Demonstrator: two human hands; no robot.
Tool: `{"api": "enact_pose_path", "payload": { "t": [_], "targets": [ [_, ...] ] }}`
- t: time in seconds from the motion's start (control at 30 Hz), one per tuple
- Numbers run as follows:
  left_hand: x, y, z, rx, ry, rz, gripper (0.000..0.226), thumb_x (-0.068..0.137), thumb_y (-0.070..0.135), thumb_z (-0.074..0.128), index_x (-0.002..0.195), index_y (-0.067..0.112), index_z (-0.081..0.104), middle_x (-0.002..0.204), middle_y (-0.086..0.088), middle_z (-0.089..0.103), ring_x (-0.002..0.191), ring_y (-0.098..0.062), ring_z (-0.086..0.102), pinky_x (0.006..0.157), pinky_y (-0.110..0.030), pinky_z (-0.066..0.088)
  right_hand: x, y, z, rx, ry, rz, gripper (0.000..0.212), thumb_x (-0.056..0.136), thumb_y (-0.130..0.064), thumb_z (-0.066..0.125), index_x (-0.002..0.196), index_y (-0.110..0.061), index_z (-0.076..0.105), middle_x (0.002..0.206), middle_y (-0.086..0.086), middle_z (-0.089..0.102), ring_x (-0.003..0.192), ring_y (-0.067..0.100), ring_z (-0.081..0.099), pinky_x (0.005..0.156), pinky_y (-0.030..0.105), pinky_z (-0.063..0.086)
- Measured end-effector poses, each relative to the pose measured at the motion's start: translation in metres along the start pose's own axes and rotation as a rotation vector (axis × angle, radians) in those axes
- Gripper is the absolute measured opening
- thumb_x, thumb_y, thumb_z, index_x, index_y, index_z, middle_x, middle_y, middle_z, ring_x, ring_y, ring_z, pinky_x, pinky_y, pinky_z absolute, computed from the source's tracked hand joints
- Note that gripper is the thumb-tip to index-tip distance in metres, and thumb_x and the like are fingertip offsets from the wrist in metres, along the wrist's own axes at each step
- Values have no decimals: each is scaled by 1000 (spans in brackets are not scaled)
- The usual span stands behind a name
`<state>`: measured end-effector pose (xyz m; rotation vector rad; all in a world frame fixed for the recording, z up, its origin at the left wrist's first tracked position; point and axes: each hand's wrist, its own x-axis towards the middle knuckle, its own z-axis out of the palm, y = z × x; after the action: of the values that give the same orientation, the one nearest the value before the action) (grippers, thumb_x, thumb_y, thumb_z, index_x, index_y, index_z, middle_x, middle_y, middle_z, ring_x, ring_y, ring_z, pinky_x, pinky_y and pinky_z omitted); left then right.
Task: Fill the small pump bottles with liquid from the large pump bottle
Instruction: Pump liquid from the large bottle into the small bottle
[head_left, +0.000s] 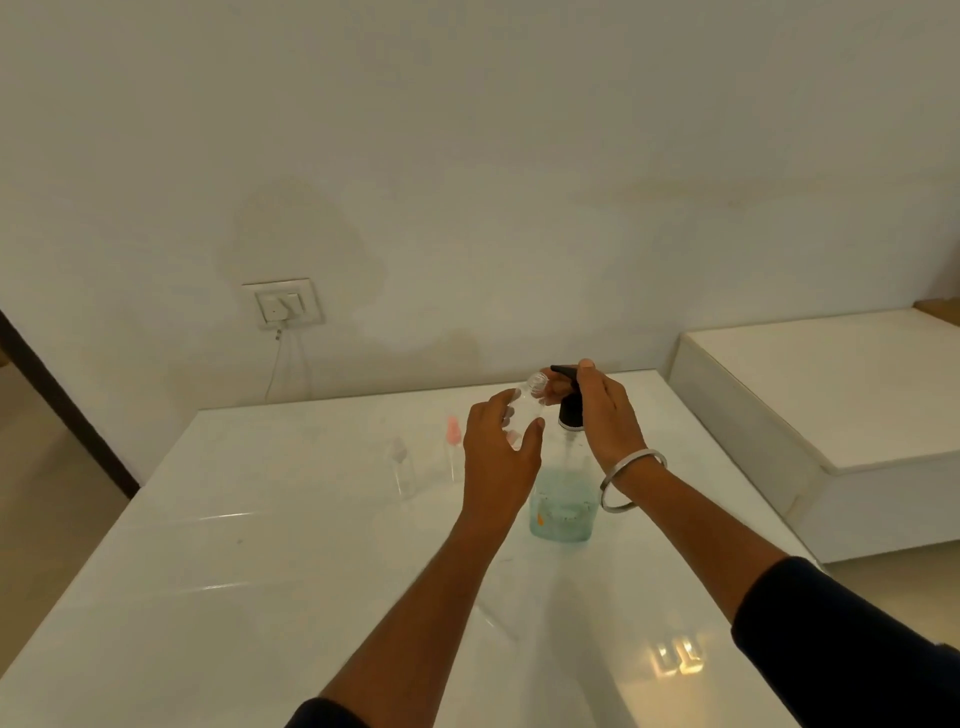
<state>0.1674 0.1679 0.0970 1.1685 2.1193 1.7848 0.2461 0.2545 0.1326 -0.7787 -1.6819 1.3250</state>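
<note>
Two hands meet above a white table (260, 545), both busy at the large pump bottle (563, 512). That bottle stands upright near the table's middle, clear-walled, with blue-green liquid filling only its lower part. Its black pump head (570, 400) points its spout to the left. The right hand (605, 415) (a metal bangle (631, 480) hangs on its wrist) lies over the pump head, the fingers bent down around the far side of it and one fingertip resting on top.

The left hand (498, 452) grips a small clear bottle (527, 402), thumb on the near side and fingers curled round the far side. This small bottle is lifted off the table and tilted, its open threaded neck just beside the spout's tip; whether they touch is too fine to tell.

Further left on the table stand two more items, well apart from the hands: a small pump top with a pink head (453, 441) and a clear small bottle (401, 467), faint against the white surface. On the wall behind is a switch plate (283, 303) with a thin cable hanging from it.
</note>
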Motion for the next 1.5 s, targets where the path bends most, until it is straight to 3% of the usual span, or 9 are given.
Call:
{"api": "enact_pose_path", "payload": {
  "t": [0.13, 0.4, 0.63, 0.8, 0.87, 0.93, 1.03, 1.27, 1.5],
  "targets": [
    [-3, 4, 4, 3, 8, 35, 43, 87, 18, 64, 127, 17, 50, 119, -1, 52, 101, -3, 49, 75, 3, 36, 3, -1, -11, -54, -59, 19, 44, 100, -33, 24, 115, -13, 60, 101, 6, 63, 95, 16, 57, 71, 7, 41],
    [-2, 7, 1, -7, 17, 51, 43, 87, 18, 64, 128, 19, 50, 116, 1, 51, 99, -1, 48, 76, 4, 36, 8, 2, -15, -76, -122, 45, 42, 100, -32, 25, 121, -13, 56, 109, 8, 61, 102, 19, 55, 84, 18, 41],
    [-1, 8, 2, -18, 23, 53, 43, 88, 19, 64, 129, 20, 50, 119, 0, 52, 101, -5, 50, 77, -1, 39, 15, 6, -17, -58, -172, 55, 31, 100, -31, 29, 105, -26, 59, 104, 4, 62, 104, 20, 57, 98, 30, 42],
    [-3, 9, 3, -29, 27, 67, 43, 88, 20, 64, 129, 21, 50, 114, 6, 51, 100, -4, 50, 77, 3, 37, 21, 7, -18, -56, -244, 52, 40, 95, -40, 30, 108, -24, 65, 108, 0, 67, 106, 15, 60, 98, 26, 43],
    [-4, 9, 3, -41, 33, 75, 42, 87, 19, 64, 128, 22, 51, 112, 9, 50, 97, -1, 51, 78, 1, 39, 19, 3, -18, -42, -226, 72, 37, 99, -30, 28, 99, -27, 65, 97, -6, 67, 97, 10, 61, 90, 18, 44],
    [-5, 9, 2, -53, 39, 78, 41, 87, 19, 65, 126, 23, 52, 111, 11, 50, 97, 3, 51, 79, 0, 39, 20, 4, -18, -28, -239, 71, 39, 100, -27, 26, 103, -22, 65, 100, -4, 68, 97, 9, 62, 90, 17, 45],
    [-5, 10, 2, -64, 45, 84, 40, 87, 19, 65, 124, 23, 53, 112, 11, 51, 99, 6, 50, 80, 1, 38, 19, 5, -17, -37, -277, 60, 46, 95, -38, 29, 115, -15, 64, 113, 3, 67, 109, 15, 60, 100, 25, 43],
    [-4, 8, 4, -82, 48, 82, 41, 86, 18, 65, 125, 21, 53, 115, 6, 53, 101, -2, 52, 80, -2, 41, 22, 5, -19, -71, -293, 64, 65, 77, -62, 35, 120, -21, 61, 122, 5, 63, 117, 19, 55, 109, 39, 37],
    [-4, 3, 8, -47, 51, 78, 41, 87, 22, 66, 125, 19, 53, 117, 4, 54, 104, -5, 53, 80, -4, 41, 24, 5, -23, -56, -342, 95, 40, 98, -37, 29, 120, -23, 60, 122, -1, 64, 118, 14, 55, 110, 40, 36]
  ]
}}
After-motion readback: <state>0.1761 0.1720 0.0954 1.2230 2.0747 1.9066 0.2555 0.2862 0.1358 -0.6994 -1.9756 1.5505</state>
